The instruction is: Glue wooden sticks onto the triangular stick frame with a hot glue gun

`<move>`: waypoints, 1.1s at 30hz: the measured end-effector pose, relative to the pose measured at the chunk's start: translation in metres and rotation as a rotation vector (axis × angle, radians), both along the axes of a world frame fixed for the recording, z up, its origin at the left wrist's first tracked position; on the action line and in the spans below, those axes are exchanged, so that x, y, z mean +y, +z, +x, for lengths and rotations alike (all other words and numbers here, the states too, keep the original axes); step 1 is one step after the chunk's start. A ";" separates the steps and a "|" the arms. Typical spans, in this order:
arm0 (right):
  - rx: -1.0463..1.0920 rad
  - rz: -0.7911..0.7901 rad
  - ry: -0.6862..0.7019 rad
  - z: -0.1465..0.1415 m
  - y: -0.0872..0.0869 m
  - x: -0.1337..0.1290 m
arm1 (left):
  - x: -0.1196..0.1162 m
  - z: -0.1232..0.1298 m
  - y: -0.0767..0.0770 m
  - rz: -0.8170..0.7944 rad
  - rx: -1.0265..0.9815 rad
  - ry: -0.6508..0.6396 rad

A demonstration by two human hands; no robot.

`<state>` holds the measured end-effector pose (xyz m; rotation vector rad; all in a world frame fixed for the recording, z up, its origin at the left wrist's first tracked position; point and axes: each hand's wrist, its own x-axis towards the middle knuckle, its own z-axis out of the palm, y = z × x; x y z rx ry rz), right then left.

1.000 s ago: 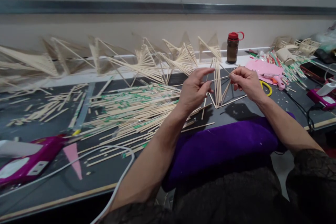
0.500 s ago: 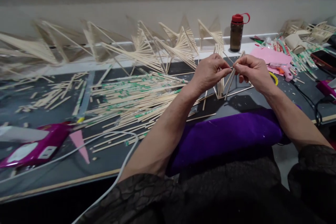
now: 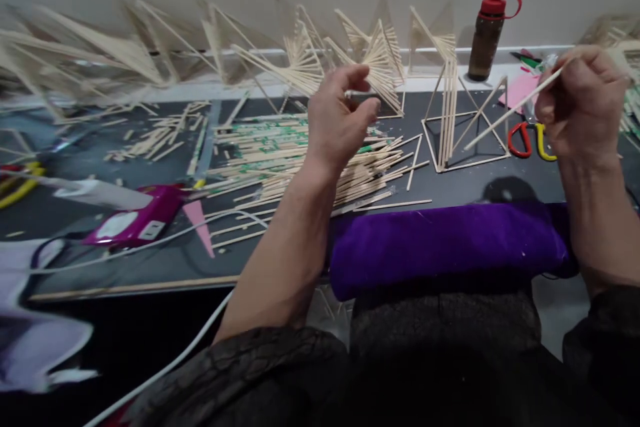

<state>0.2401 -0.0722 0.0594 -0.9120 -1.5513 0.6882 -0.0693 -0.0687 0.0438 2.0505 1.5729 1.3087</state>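
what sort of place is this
Probably a craft or model-making workspace: a heap of thin sticks lies on a dark worktop, a stick frame stands there, and fanned stick models line the wall.

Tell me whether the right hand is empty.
No, the right hand pinches a thin wooden stick, which juts out from its fingers toward the open stick frame.

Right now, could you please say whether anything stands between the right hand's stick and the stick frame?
Nothing visible does: the stick in the right hand slants toward the stick frame, its free end overlapping it in view; whether they touch is unclear.
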 end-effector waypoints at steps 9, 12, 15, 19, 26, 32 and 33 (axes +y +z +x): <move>-0.077 0.259 0.093 -0.076 -0.030 -0.039 | -0.106 -0.002 -0.049 -0.172 0.730 -0.169; -0.360 0.439 0.078 -0.085 -0.034 -0.038 | -0.116 0.003 -0.056 -0.200 0.853 -0.185; -0.648 0.690 0.089 -0.093 -0.042 -0.032 | -0.118 0.008 -0.053 -0.221 0.910 -0.185; -0.974 0.855 0.169 -0.102 -0.063 -0.026 | -0.119 0.013 -0.049 -0.268 0.954 -0.159; -1.056 0.755 0.273 -0.106 -0.093 -0.022 | -0.121 0.010 -0.065 -0.198 0.899 -0.133; -0.963 0.684 0.241 -0.104 -0.087 -0.023 | -0.123 -0.001 -0.084 0.022 0.766 -0.128; -0.961 0.666 0.219 -0.102 -0.086 -0.023 | -0.123 -0.002 -0.085 0.059 0.749 -0.132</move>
